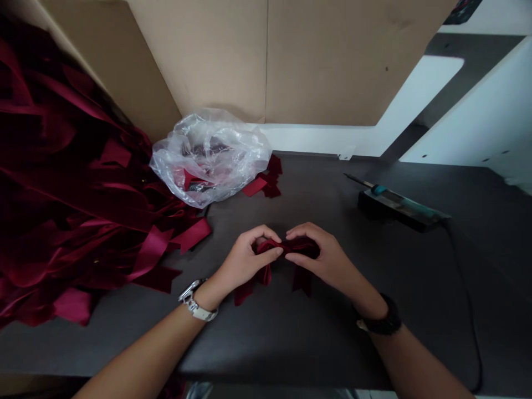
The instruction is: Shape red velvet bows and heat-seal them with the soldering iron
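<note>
A dark red ribbon bow (287, 247) was held between the two hands, just above the table, its bunched middle mostly covered by the fingers and its tails (302, 280) hanging down toward the person. The left hand (241, 259) was curled around the bow's left side, with its thumb (270, 252) pressed across the front. The right hand (328, 256) mirrored it from the other side, and its fingers (301, 231) wrapped over the top. Both hands were pinching the ribbon closed, with their fingertips almost meeting at the centre. That even pressure from both sides looked well suited to soft ribbon, which could slip out of shape under a looser hold.

A silver wristwatch (195, 302) sat on the left wrist and a black wristband (384, 317) on the right. The dark work table (332, 346) lay beneath the hands. Beyond the left hand rose a large heap of dark red ribbon bows (70, 183), and ahead of the hands lay a crumpled plastic bag (210, 158) beside loose ribbon pieces (266, 180). Ahead and to the right of the right hand, a soldering iron (394, 200) rested on a stand, its black cable (467, 293) trailing toward the person. A cardboard panel (266, 61) stood farther ahead.
</note>
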